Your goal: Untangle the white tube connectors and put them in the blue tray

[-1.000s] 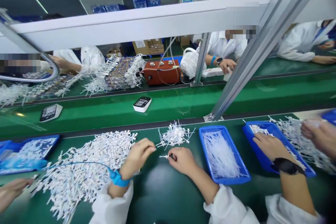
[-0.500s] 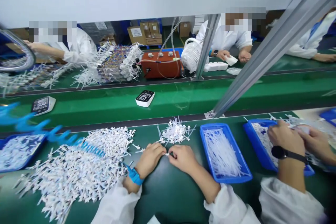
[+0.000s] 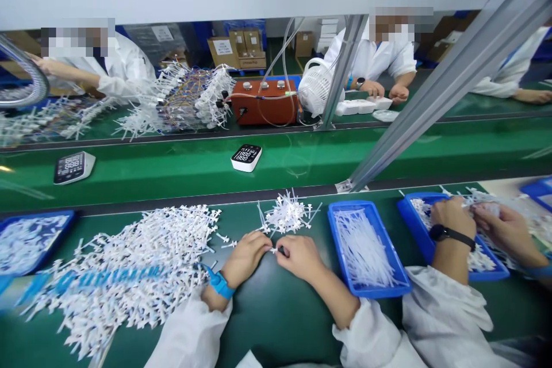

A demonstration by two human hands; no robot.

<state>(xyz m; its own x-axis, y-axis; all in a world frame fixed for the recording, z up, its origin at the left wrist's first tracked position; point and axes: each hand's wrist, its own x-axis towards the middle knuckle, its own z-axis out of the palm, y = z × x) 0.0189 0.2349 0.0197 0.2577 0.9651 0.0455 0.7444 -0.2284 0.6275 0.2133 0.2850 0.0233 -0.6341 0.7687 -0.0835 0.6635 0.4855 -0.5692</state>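
My left hand (image 3: 245, 257) and my right hand (image 3: 299, 256) meet over the dark green table, fingertips pinched together on a small white plastic connector (image 3: 273, 250). A blue wrist strap (image 3: 219, 284) circles my left wrist. A large heap of white connectors (image 3: 129, 270) spreads to the left of my hands. A smaller pile of white connectors (image 3: 287, 214) lies just beyond my fingers. To the right of my right hand stands a blue tray (image 3: 401, 283) filled with thin clear tubes.
A co-worker's hands (image 3: 474, 221) with a black watch work over another blue tray (image 3: 409, 213) at the right. Two white digital devices (image 3: 246, 157) (image 3: 72, 167) ride the green conveyor. Beyond stand a red box (image 3: 263, 103), a white fan (image 3: 316, 87) and other workers. A slanted metal post (image 3: 431, 92) rises at right.
My left hand moved right to meet the right hand on the small connector. The view tilted. The co-worker's hands drew together over the right tray. The devices on the belt shifted right.
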